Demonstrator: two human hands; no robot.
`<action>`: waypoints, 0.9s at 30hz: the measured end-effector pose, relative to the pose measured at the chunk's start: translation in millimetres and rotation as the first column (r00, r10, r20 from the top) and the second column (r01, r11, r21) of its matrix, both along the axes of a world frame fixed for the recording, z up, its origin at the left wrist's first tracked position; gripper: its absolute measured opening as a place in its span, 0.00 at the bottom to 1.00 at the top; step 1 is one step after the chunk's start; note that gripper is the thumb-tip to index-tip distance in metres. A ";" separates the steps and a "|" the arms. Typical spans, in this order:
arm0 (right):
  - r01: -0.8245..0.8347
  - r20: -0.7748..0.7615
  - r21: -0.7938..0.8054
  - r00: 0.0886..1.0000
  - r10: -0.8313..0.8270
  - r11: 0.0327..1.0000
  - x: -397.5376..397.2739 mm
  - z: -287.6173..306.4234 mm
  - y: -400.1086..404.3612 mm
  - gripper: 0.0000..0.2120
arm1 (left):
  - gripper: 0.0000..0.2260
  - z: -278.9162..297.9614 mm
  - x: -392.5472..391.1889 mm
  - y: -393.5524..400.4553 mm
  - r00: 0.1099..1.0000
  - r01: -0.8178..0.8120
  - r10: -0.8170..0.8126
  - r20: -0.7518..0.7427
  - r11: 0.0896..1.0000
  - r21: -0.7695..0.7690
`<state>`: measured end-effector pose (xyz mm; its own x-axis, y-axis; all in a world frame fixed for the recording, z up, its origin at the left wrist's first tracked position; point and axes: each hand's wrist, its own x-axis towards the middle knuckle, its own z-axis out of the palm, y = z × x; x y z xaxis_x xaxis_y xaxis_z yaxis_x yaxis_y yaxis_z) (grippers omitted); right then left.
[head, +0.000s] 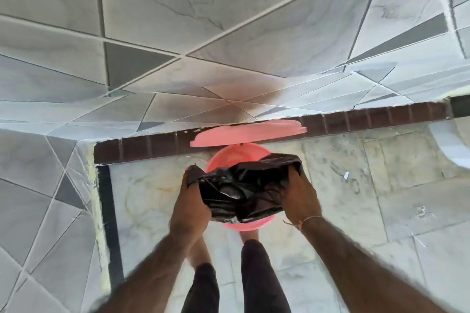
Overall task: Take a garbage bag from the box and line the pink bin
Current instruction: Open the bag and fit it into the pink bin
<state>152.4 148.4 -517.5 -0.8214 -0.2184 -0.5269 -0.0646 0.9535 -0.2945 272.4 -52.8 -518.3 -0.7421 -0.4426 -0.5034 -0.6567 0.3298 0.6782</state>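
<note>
Step in hand: opening the black garbage bag (241,188) over the pink bin (236,157) and seating it inside — by my reading the bag is out of the box and the lining has begun but is not finished.

Left hand (189,201): fingers curled round the bag's left edge, gripping the film at the near-left of the bin mouth.

Right hand (300,195): fingers curled over the bag's right edge, clamped on the film; a thin bracelet (309,218) sits at the wrist.

Bag relative to the grip: stretched between the two hands, crumpled and sagging in the middle, its far-right corner draped past the right hand onto the bin's rim.

Bin relative to the grip: directly beneath and just beyond both hands; far rim bare, near rim peeks out below the bag.

Lid (249,132): pink, tipped up against the wall beyond the hands — clear of the opening.

Doing it well: spread the hands apart to find the bag's mouth, push the slack down into the bin, then fold the edge over the rim all the way round, the bare far side included.

Risk: thin film may tear if pulled hard across the rim.
</note>
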 end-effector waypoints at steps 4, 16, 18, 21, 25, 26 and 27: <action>-0.008 -0.171 -0.008 0.985 0.006 1.000 -24.3 -27.2 11.1 0.31 | 0.21 -18.8 -14.5 -14.7 1.000 0.005 -0.006 -0.020 0.997 -0.076; 0.014 0.005 0.251 1.000 -0.015 0.968 7.9 -90.7 100.8 0.44 | 0.22 -94.9 67.7 6.5 0.972 0.039 -0.015 0.236 0.995 -0.095; 0.026 0.078 0.292 0.996 -0.050 0.956 22.9 -102.1 112.3 0.41 | 0.22 -98.5 81.8 23.7 0.957 -0.012 0.047 0.286 0.993 -0.120; 0.015 0.141 0.330 0.988 -0.065 0.944 39.6 -119.7 121.6 0.37 | 0.17 -108.4 95.7 43.1 0.916 -0.035 0.085 0.392 0.990 -0.133; 0.004 0.159 0.358 0.985 -0.065 0.934 49.9 -151.7 128.6 0.37 | 0.13 -145.7 105.8 43.2 0.864 -0.067 0.111 0.492 0.992 -0.106; 0.001 0.159 0.360 0.985 -0.063 0.933 49.2 -157.8 127.6 0.37 | 0.13 -154.1 104.2 39.8 0.863 -0.058 0.101 0.495 0.993 -0.101; 0.009 0.153 0.351 0.986 -0.067 0.936 47.0 -164.6 125.7 0.36 | 0.11 -162.3 100.4 37.0 0.868 -0.027 0.077 0.491 0.994 -0.108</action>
